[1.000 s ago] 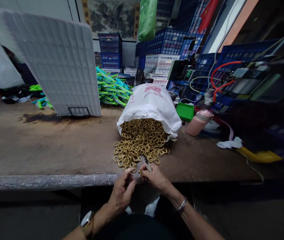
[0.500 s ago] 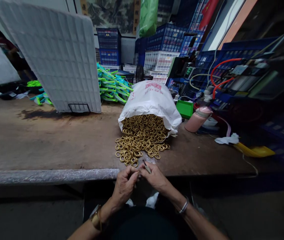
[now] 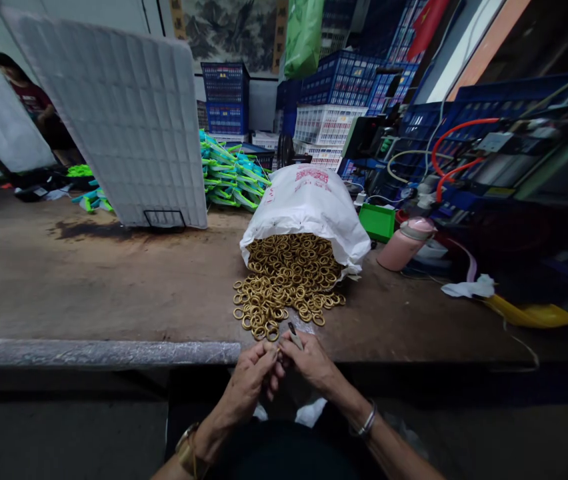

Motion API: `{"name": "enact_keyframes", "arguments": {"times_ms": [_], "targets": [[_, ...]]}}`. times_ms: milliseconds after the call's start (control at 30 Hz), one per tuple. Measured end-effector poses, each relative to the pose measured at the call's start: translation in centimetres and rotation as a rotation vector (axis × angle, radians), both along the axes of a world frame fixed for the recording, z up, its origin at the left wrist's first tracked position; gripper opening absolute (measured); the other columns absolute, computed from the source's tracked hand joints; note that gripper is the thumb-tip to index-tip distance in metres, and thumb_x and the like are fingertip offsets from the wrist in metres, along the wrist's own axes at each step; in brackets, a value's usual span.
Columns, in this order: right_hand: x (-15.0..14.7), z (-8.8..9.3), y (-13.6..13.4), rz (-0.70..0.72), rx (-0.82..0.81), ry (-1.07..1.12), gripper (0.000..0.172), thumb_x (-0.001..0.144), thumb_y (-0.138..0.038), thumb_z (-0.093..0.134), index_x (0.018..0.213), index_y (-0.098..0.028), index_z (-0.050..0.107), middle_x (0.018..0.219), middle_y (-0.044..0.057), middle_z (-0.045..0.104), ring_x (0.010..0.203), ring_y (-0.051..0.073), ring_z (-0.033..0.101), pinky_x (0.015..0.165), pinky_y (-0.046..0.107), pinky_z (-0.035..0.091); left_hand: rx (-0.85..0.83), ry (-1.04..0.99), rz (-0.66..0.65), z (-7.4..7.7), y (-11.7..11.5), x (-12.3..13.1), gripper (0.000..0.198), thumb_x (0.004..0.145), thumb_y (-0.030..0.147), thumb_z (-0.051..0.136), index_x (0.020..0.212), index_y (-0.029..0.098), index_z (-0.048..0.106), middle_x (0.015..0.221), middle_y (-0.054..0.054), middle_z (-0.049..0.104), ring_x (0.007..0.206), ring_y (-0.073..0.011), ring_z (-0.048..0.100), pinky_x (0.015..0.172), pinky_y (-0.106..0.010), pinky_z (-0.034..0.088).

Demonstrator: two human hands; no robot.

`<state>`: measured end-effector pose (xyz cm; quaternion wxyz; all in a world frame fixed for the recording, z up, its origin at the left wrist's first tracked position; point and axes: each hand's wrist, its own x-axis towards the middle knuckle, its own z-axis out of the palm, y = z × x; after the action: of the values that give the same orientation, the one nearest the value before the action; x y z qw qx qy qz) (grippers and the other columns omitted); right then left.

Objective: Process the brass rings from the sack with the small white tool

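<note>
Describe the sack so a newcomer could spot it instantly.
On the brown table, golden rings spill towards the near edge. Behind them the white sack lies on its side, mouth open; red printing sets it apart from the unprinted white panel to its left.

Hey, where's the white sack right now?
In the head view, the white sack lies on the table just right of centre, left of the green tray and pink bottle.

Gold-toned wristband (image 3: 187, 455) on left wrist, silver-coloured bangle (image 3: 368, 420) on right, dark garment (image 3: 284, 455).
</note>
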<state>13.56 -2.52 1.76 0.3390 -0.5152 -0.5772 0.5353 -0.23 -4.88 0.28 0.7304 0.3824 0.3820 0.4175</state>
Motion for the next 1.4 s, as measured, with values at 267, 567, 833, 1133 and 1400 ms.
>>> {"name": "enact_keyframes", "arguments": {"times_ms": [267,567,833,1133,1400], "targets": [[0.6,-0.6,0.5,-0.017,0.077,-0.060,0.026,0.082,-0.036,0.038,0.067,-0.018,0.049,0.054,-0.004,0.047,0.052,0.009,0.045,0.052,0.020,0.035,-0.051,-0.024,0.084,0.5,-0.2,0.7,0.030,0.073,0.045,0.057,0.074,0.017,0.046,0.058,0.005,0.051,0.037,-0.0027,0.039,0.035,-0.014,0.032],[1.2,-1.4,-0.5,0.192,0.391,-0.525,0.022,0.065,-0.006,0.037,0.076,-0.019,0.050,0.062,-0.001,0.054,0.058,0.012,0.049,0.055,0.020,0.029,0.057,0.092,0.120,0.0,0.2,1.0,0.028,0.077,0.044,0.052,0.073,0.017,0.044,0.053,0.006,0.045,0.037,-0.0029,0.037,0.038,-0.015,0.034],[1.1,-1.1,-0.4,0.173,0.409,-0.650,0.024,0.066,-0.005,0.036,0.081,-0.019,0.049,0.066,0.000,0.057,0.062,0.013,0.052,0.056,0.020,0.029,0.053,0.181,0.147,0.1,0.3,1.1,0.029,0.076,0.045,0.053,0.074,0.018,0.044,0.053,0.007,0.045,0.040,-0.0038,0.038,0.040,-0.015,0.034],[0.8,-0.7,-0.4,0.179,0.360,-0.717,0.018,0.070,-0.008,0.039,0.082,-0.019,0.048,0.066,0.000,0.059,0.060,0.013,0.052,0.054,0.020,0.026,0.083,0.182,0.124,-0.2,0.2,1.0,0.031,0.075,0.048,0.052,0.072,0.018,0.043,0.056,0.006,0.047,0.040,-0.0043,0.040,0.039,-0.016,0.035],[0.7,-2.1,1.5,0.077,0.322,-0.870,0.022,0.072,-0.010,0.039,0.089,-0.017,0.051,0.070,0.004,0.061,0.062,0.016,0.054,0.054,0.024,0.028,0.054,0.148,0.066,0.7,-0.7,0.6,0.033,0.075,0.048,0.054,0.068,0.017,0.045,0.056,0.004,0.049,0.040,-0.0048,0.043,0.041,-0.018,0.039]]}}
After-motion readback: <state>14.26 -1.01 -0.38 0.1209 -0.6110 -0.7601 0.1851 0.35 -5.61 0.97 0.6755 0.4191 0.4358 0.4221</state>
